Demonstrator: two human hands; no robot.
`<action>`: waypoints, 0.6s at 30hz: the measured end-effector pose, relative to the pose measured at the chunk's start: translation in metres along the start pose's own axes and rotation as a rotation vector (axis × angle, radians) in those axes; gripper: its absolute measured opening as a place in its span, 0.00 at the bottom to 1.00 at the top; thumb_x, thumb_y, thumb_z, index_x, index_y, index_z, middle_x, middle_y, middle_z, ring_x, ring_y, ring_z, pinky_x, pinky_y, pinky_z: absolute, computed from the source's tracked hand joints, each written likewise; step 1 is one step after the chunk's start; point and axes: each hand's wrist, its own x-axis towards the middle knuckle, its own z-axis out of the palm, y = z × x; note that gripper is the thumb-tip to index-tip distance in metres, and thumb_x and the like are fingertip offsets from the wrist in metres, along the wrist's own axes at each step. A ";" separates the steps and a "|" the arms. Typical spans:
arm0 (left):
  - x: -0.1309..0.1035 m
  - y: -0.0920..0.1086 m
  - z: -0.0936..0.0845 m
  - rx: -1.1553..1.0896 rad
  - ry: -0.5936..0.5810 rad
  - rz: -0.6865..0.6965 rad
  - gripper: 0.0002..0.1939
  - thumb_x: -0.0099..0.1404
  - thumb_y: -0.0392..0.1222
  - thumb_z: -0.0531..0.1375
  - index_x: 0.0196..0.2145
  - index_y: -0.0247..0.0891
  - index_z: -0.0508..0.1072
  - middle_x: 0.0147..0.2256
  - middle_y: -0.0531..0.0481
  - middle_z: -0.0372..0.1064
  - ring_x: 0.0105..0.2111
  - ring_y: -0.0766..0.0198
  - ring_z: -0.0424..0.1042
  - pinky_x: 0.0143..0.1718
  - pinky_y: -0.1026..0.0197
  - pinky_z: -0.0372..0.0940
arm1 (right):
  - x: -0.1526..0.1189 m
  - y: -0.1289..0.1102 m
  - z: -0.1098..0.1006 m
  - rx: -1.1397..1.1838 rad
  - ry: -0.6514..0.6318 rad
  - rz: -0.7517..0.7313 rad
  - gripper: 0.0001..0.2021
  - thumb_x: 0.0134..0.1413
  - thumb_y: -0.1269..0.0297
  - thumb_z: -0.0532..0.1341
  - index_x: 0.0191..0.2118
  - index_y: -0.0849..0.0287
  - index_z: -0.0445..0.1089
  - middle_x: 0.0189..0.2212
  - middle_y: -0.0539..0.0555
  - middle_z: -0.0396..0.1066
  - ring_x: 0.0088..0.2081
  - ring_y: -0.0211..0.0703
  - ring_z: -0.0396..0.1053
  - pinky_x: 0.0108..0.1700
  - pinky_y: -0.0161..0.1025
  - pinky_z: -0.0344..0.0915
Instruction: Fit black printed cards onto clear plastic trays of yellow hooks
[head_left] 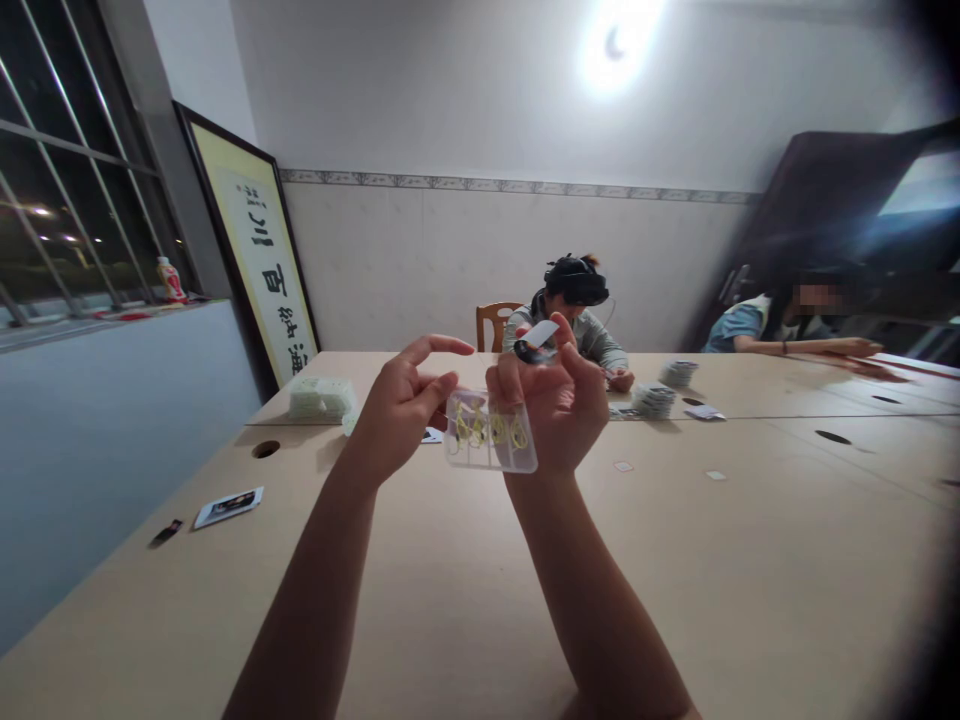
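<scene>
A small clear plastic compartment box [491,455] is held up above the table, with several coiled yellow cords and what look like small hooks inside. My right hand [559,415] grips its upper right part. Between the raised fingers of that same hand are a white label-like piece [541,334] and a small black item [529,352], whose kind I cannot make out. At the box's left side is my left hand [405,410], index finger stretched out and thumb apart from it. The thumb tip lies by the box's upper left corner; whether it touches is unclear.
Stacked clear boxes [322,398] stand at the back left, and more stacks [654,400] stand across the table [450,600]. A printed packet [229,507] and a small dark piece [166,533] lie left. A person [600,340] sits opposite, another [780,325] farther right.
</scene>
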 end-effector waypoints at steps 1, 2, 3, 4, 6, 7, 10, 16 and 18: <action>0.000 0.001 0.001 -0.018 0.005 -0.004 0.13 0.64 0.42 0.64 0.45 0.38 0.72 0.23 0.53 0.75 0.19 0.66 0.72 0.21 0.65 0.70 | 0.000 -0.002 0.000 -0.006 0.002 -0.019 0.21 0.48 0.54 0.59 0.50 0.46 0.65 0.35 0.46 0.67 0.18 0.31 0.46 0.24 0.39 0.47; 0.000 0.001 0.002 -0.031 0.012 -0.009 0.12 0.64 0.42 0.64 0.45 0.38 0.73 0.25 0.51 0.77 0.20 0.66 0.73 0.21 0.65 0.70 | 0.000 -0.004 0.001 -0.011 0.003 -0.031 0.21 0.49 0.54 0.58 0.50 0.46 0.66 0.35 0.47 0.66 0.18 0.31 0.45 0.24 0.39 0.47; -0.001 0.002 0.003 -0.038 0.018 -0.014 0.12 0.64 0.42 0.64 0.44 0.38 0.73 0.27 0.50 0.78 0.21 0.65 0.74 0.22 0.66 0.70 | 0.000 -0.006 0.001 -0.010 0.004 -0.044 0.22 0.48 0.54 0.58 0.51 0.46 0.66 0.35 0.47 0.66 0.18 0.31 0.46 0.24 0.39 0.46; -0.001 0.003 0.003 -0.041 0.021 -0.021 0.12 0.63 0.42 0.65 0.44 0.37 0.74 0.29 0.48 0.80 0.22 0.65 0.75 0.22 0.66 0.71 | 0.000 -0.009 0.001 0.000 0.000 -0.059 0.23 0.48 0.54 0.57 0.52 0.46 0.66 0.35 0.47 0.65 0.18 0.31 0.46 0.24 0.39 0.46; -0.002 0.005 0.002 -0.033 0.012 -0.041 0.13 0.62 0.42 0.66 0.44 0.36 0.75 0.30 0.47 0.80 0.24 0.64 0.77 0.26 0.64 0.73 | 0.000 -0.014 0.001 0.017 -0.017 -0.094 0.25 0.48 0.55 0.57 0.55 0.44 0.65 0.35 0.47 0.64 0.18 0.31 0.46 0.24 0.39 0.45; -0.003 0.006 0.001 -0.026 -0.001 -0.050 0.14 0.62 0.42 0.67 0.45 0.36 0.75 0.30 0.47 0.80 0.25 0.64 0.77 0.28 0.63 0.74 | 0.000 -0.016 0.001 0.008 -0.026 -0.115 0.26 0.48 0.56 0.57 0.56 0.43 0.64 0.36 0.47 0.64 0.18 0.31 0.46 0.24 0.39 0.45; -0.008 0.009 0.000 0.023 -0.071 -0.077 0.18 0.62 0.42 0.68 0.48 0.36 0.75 0.31 0.47 0.80 0.28 0.63 0.78 0.32 0.62 0.74 | -0.002 -0.020 0.000 -0.077 -0.025 -0.155 0.28 0.48 0.54 0.56 0.58 0.40 0.63 0.38 0.49 0.65 0.18 0.32 0.45 0.25 0.39 0.47; -0.011 0.008 0.005 0.046 -0.221 -0.113 0.26 0.57 0.38 0.72 0.53 0.39 0.72 0.36 0.47 0.78 0.34 0.60 0.79 0.34 0.63 0.73 | -0.006 -0.023 -0.001 -0.113 0.001 -0.241 0.25 0.48 0.54 0.55 0.56 0.38 0.63 0.41 0.49 0.65 0.19 0.32 0.46 0.26 0.39 0.49; -0.009 0.006 0.006 -0.006 -0.233 -0.117 0.28 0.56 0.36 0.72 0.53 0.39 0.70 0.36 0.48 0.77 0.34 0.61 0.79 0.35 0.62 0.74 | -0.007 -0.024 -0.002 -0.106 -0.010 -0.276 0.24 0.49 0.55 0.55 0.55 0.38 0.64 0.41 0.49 0.65 0.19 0.32 0.47 0.26 0.40 0.49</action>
